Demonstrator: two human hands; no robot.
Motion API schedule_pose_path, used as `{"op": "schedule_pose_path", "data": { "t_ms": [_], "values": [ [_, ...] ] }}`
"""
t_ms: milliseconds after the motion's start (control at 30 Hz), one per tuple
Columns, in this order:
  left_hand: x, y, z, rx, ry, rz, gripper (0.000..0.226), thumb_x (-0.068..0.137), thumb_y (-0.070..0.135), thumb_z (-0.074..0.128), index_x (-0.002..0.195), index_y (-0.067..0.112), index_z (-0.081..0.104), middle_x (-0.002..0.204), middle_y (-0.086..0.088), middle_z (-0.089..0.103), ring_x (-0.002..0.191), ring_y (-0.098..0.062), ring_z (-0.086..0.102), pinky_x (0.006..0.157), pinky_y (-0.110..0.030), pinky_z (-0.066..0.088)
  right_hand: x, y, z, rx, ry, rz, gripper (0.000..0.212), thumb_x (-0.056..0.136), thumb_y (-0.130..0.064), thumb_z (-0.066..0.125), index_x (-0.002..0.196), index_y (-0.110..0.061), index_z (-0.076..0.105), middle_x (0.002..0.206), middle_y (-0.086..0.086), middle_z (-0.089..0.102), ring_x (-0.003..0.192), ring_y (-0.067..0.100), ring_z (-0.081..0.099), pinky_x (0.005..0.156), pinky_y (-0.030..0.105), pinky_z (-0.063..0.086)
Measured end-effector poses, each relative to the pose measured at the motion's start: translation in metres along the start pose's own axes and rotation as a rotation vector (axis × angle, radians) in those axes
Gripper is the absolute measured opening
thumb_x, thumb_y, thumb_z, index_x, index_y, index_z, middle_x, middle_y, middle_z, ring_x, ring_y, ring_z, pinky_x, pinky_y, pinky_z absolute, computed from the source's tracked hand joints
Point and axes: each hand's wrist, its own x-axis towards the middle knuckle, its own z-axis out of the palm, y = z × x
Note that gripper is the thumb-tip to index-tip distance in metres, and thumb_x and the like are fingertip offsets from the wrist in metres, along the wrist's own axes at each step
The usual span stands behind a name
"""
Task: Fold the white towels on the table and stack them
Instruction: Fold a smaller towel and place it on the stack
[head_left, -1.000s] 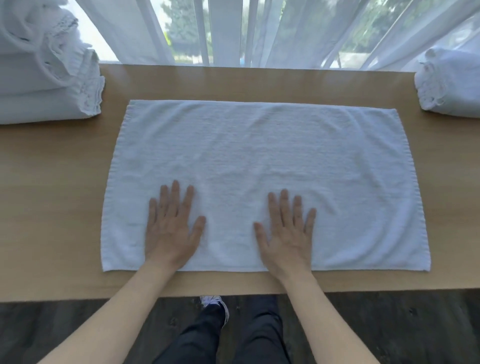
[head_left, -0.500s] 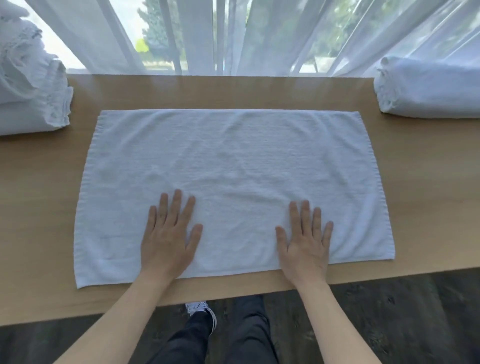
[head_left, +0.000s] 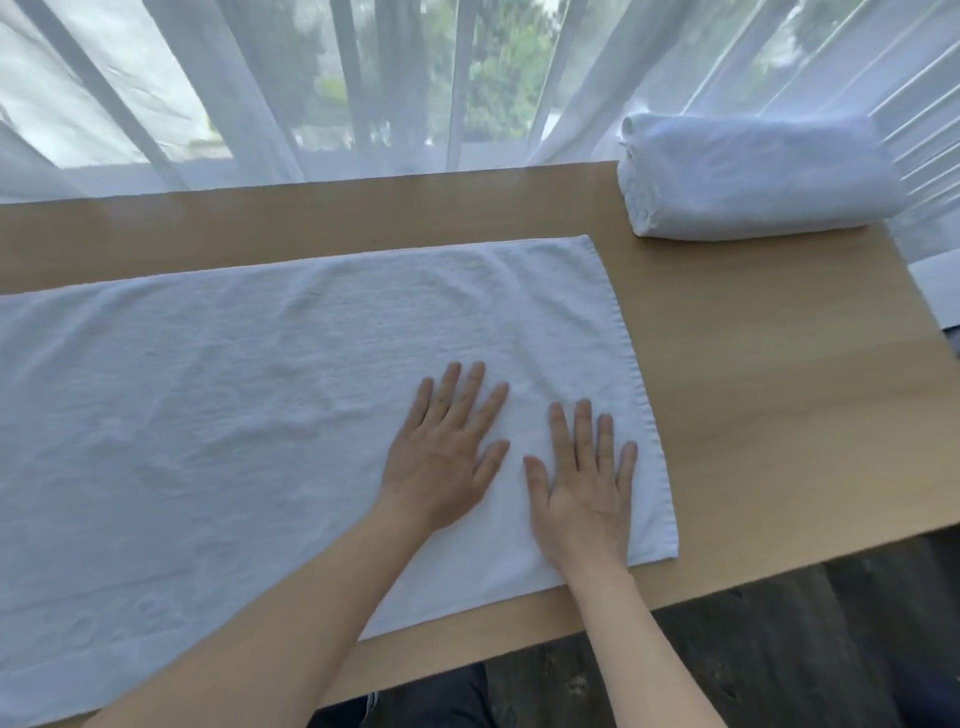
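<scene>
We had both hands flat on the spread towel (head_left: 234, 441), fingers straight and a little fanned, palms down: our left hand (head_left: 447, 457) and our right hand (head_left: 587, 483) lay close side by side without touching, thumbs toward each other, gripping nothing. They rested near the towel's right short end, the right hand just inside that hemmed edge. The towel lay open in a single layer on the wooden table (head_left: 779, 415), its long axis running left to right along the table's front edge, its left end out of view. It was white terry, mostly smooth, with faint ripples toward the far edge. Well apart from it, at the table's far right corner, sat a folded white towel bundle (head_left: 753, 176), its long side also left to right. Sheer curtains (head_left: 363, 88) hung behind the table.
</scene>
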Motion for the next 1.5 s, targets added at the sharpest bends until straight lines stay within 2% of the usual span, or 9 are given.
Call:
{"op": "schedule_pose_path", "data": {
  "t_ms": [167, 367, 467, 567, 633, 800, 1033, 1300, 1500],
  "values": [
    [0.077, 0.024, -0.009, 0.009, 0.023, 0.096, 0.059, 0.105, 0.049, 0.024, 0.161, 0.03, 0.019, 0.169, -0.006, 0.005, 0.156, -0.026, -0.001, 0.126, -0.044, -0.001, 0.019, 0.033, -0.006, 0.071, 0.053, 0.014, 0.067, 0.1, -0.061, 0.002, 0.159, -0.034, -0.012, 0.167, -0.005, -0.02, 0.152, 0.017, -0.023, 0.123, 0.049, -0.011],
    [0.156, 0.044, -0.017, 0.054, -0.008, 0.053, 0.062, 0.103, 0.054, 0.012, 0.161, 0.035, 0.003, 0.169, -0.002, -0.01, 0.155, -0.022, -0.015, 0.125, -0.044, -0.009, 0.018, 0.041, -0.009, 0.124, 0.121, -0.002, 0.063, 0.105, -0.054, 0.015, 0.161, -0.024, 0.016, 0.169, 0.002, 0.007, 0.156, 0.025, 0.002, 0.122, 0.058, 0.006],
    [0.189, 0.052, -0.021, 0.03, -0.026, 0.048, 0.061, 0.104, 0.055, 0.015, 0.161, 0.035, 0.005, 0.169, -0.001, -0.009, 0.155, -0.02, -0.014, 0.125, -0.042, -0.01, 0.021, 0.041, -0.017, 0.204, 0.171, 0.054, 0.065, 0.104, -0.054, 0.02, 0.159, -0.021, 0.023, 0.166, -0.001, 0.022, 0.153, 0.025, 0.02, 0.119, 0.051, 0.016],
    [0.21, 0.06, -0.027, -0.003, 0.075, 0.012, 0.054, 0.104, 0.052, 0.034, 0.155, 0.034, 0.034, 0.166, -0.003, 0.023, 0.153, -0.026, 0.016, 0.122, -0.041, 0.012, 0.028, 0.04, -0.026, 0.242, 0.23, 0.044, 0.061, 0.104, -0.052, 0.025, 0.155, -0.018, 0.033, 0.159, 0.002, 0.038, 0.139, 0.026, 0.038, 0.11, 0.046, 0.024],
    [0.22, 0.066, -0.033, -0.055, 0.198, -0.036, 0.042, 0.1, 0.047, 0.049, 0.136, 0.027, 0.057, 0.141, -0.003, 0.05, 0.132, -0.028, 0.042, 0.105, -0.039, 0.029, 0.032, 0.044, -0.03, 0.28, 0.302, 0.092, 0.056, 0.103, -0.044, 0.035, 0.148, -0.012, 0.045, 0.148, 0.009, 0.049, 0.126, 0.028, 0.045, 0.103, 0.048, 0.033],
    [0.246, 0.076, -0.041, -0.199, 0.244, -0.177, 0.035, 0.094, 0.05, 0.062, 0.109, 0.018, 0.058, 0.108, 0.0, 0.06, 0.104, -0.023, 0.052, 0.081, -0.031, 0.036, 0.041, 0.061, -0.037, 0.353, 0.307, 0.319, 0.045, 0.095, -0.028, 0.066, 0.13, -0.002, 0.057, 0.116, 0.016, 0.057, 0.101, 0.035, 0.055, 0.086, 0.049, 0.047],
    [0.266, 0.086, -0.056, -0.214, 0.071, -0.363, 0.053, 0.084, 0.062, 0.067, 0.106, 0.023, 0.04, 0.073, 0.011, 0.041, 0.08, -0.02, 0.048, 0.067, -0.035, 0.032, 0.047, 0.065, -0.047, 0.321, 0.147, 0.333, 0.027, 0.101, -0.044, 0.049, 0.093, -0.018, 0.052, 0.086, -0.003, 0.057, 0.082, 0.02, 0.054, 0.076, 0.038, 0.045],
    [0.263, 0.074, -0.062, -0.496, 0.102, -0.385, 0.044, 0.084, 0.026, 0.065, 0.127, 0.019, 0.056, 0.1, 0.002, 0.056, 0.094, -0.015, 0.049, 0.071, -0.027, 0.04, 0.035, 0.065, -0.05, 0.405, 0.103, 0.232, 0.024, 0.104, -0.048, 0.034, 0.094, -0.029, 0.044, 0.057, -0.014, 0.046, 0.054, 0.012, 0.051, 0.056, 0.032, 0.041],
    [0.227, 0.042, -0.08, -0.895, 0.248, -0.487, 0.012, 0.089, 0.022, 0.057, 0.085, 0.033, 0.062, 0.079, 0.011, 0.056, 0.067, -0.008, 0.061, 0.063, -0.027, 0.051, 0.026, 0.037, -0.059, 0.799, 0.054, 0.119, 0.043, 0.099, -0.058, 0.043, 0.068, -0.028, 0.042, 0.052, -0.009, 0.039, 0.046, 0.009, 0.035, 0.048, 0.026, 0.027]
  ]
}}
